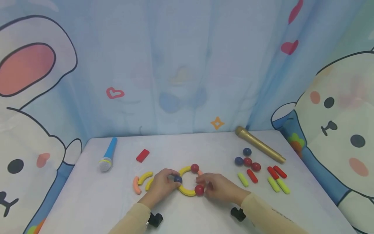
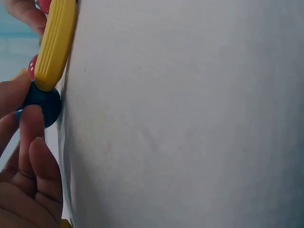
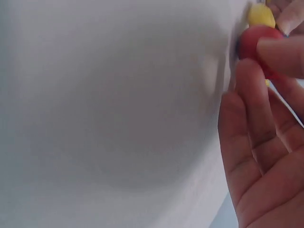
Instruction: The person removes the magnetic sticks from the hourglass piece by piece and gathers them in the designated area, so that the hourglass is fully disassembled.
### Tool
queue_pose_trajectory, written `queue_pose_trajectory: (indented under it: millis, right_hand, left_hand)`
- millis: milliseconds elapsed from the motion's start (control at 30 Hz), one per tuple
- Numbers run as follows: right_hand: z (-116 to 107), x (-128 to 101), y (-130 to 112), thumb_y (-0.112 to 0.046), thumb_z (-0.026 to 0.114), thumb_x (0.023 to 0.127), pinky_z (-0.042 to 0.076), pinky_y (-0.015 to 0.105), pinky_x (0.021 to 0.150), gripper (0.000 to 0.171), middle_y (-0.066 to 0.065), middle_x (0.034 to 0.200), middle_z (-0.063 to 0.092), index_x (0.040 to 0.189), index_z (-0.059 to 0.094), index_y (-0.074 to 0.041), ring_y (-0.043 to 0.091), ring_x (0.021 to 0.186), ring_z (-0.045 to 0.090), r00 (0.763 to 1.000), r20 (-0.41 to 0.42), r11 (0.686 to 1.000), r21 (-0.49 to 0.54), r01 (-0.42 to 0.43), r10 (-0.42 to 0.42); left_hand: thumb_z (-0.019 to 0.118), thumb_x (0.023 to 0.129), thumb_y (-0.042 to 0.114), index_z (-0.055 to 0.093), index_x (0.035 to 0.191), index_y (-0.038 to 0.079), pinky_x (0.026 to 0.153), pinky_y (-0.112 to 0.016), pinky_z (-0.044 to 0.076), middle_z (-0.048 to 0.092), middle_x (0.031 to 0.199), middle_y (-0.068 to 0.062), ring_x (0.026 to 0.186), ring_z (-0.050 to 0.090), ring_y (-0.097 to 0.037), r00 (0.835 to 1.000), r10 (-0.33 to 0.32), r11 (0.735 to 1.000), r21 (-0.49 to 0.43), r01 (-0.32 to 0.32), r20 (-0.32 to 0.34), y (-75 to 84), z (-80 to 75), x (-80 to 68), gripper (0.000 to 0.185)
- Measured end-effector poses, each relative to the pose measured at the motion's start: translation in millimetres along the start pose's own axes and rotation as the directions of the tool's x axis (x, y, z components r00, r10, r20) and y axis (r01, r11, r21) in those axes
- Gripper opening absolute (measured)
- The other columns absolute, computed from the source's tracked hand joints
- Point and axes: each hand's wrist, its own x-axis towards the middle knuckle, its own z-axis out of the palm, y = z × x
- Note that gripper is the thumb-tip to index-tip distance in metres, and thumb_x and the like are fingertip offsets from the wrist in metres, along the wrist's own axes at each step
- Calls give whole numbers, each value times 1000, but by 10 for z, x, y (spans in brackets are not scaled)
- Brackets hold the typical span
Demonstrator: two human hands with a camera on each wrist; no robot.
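Note:
A ring of curved sticks and balls lies on the table between the hands. My left hand (image 1: 162,186) pinches the blue ball (image 1: 178,179) on its left side, thumb and finger around it. Two yellow curved sticks meet that ball, the lower one (image 1: 187,192) and the upper one (image 1: 184,170). My right hand (image 1: 222,188) holds the lower red ball (image 3: 254,45) between thumb and fingers in the right wrist view. Its index finger reaches over an orange curved stick (image 1: 200,172), partly hidden. Another red ball (image 1: 194,168) tops the ring.
Left of the ring lie loose curved sticks (image 1: 145,178) and a red block (image 1: 143,155). A blue toy microphone (image 1: 109,154) is farther left. On the right are red and blue balls (image 1: 247,151), red and green straight sticks (image 1: 273,184), and a gold microphone (image 1: 260,144).

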Motion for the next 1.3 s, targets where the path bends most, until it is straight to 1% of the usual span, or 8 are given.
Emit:
queue_pose_trajectory:
  millis: [100, 367, 533, 667, 767, 967, 1167, 1300]
  right_hand:
    - [23, 0, -4, -11, 81, 83, 53, 26, 71, 47, -15, 105, 63, 126, 66, -20, 11, 81, 58, 999, 35, 999, 46, -1, 0]
    - [74, 43, 7, -16, 81, 84, 53, 25, 76, 43, -18, 102, 62, 124, 67, -22, 6, 84, 58, 998, 50, 999, 19, 38, -38]
    - [66, 55, 7, -13, 80, 85, 53, 26, 80, 42, -18, 104, 63, 124, 65, -22, 5, 90, 59, 997, 65, 998, 50, 25, -28]
    - [61, 60, 22, -12, 79, 86, 53, 27, 81, 41, -17, 101, 62, 123, 65, -23, 6, 91, 59, 998, 67, 997, 72, 15, -20]
    - [61, 67, 32, -11, 78, 86, 53, 29, 82, 40, -17, 99, 62, 122, 65, -22, 7, 91, 59, 998, 64, 997, 80, 19, -24]
    - [61, 81, 36, -11, 79, 86, 52, 31, 85, 44, -18, 104, 61, 125, 65, -25, 7, 94, 58, 997, 64, 998, 57, 32, -35]
    - [30, 94, 9, -12, 80, 84, 52, 26, 77, 45, -16, 101, 60, 124, 66, -24, 10, 87, 57, 996, 78, 999, 39, 32, -35]
    - [30, 102, 10, -12, 81, 84, 52, 26, 77, 44, -15, 102, 60, 123, 66, -24, 9, 88, 57, 997, 79, 998, 58, 13, -18]
  left_hand:
    - [81, 84, 19, 71, 109, 25, 68, -31, 49, 60, 111, 5, 80, 55, -16, 998, 58, 998, 23, -58, 12, -3, -12, -2, 28]
    - [73, 90, 12, 77, 106, 31, 101, -43, 47, 62, 127, 16, 124, 55, -16, 962, 221, 956, 158, -247, 161, 32, 2, 7, 25]
    - [75, 88, 13, 78, 102, 30, 103, -43, 45, 65, 118, 21, 120, 58, -11, 931, 284, 923, 198, -330, 227, 60, 27, -14, 22]
    - [79, 86, 15, 77, 106, 28, 99, -42, 48, 68, 107, 23, 109, 61, -6, 922, 280, 919, 204, -338, 267, 67, 47, -40, 24]
    - [79, 85, 15, 76, 109, 29, 97, -43, 48, 67, 104, 24, 106, 60, -6, 934, 247, 936, 186, -299, 260, 62, 28, -57, 28]
    - [79, 85, 12, 74, 114, 29, 96, -41, 49, 62, 128, 15, 119, 56, -14, 963, 206, 972, 80, -222, 177, 108, -80, -52, 34]
    - [78, 83, 8, 76, 112, 27, 108, -45, 40, 54, 142, 11, 135, 46, -20, 941, 250, 931, 212, -299, 230, 70, -90, -18, 35]
    - [79, 84, 11, 76, 113, 30, 107, -48, 40, 57, 136, 20, 133, 48, -16, 920, 257, 931, 179, -318, 297, 64, -45, -20, 35]
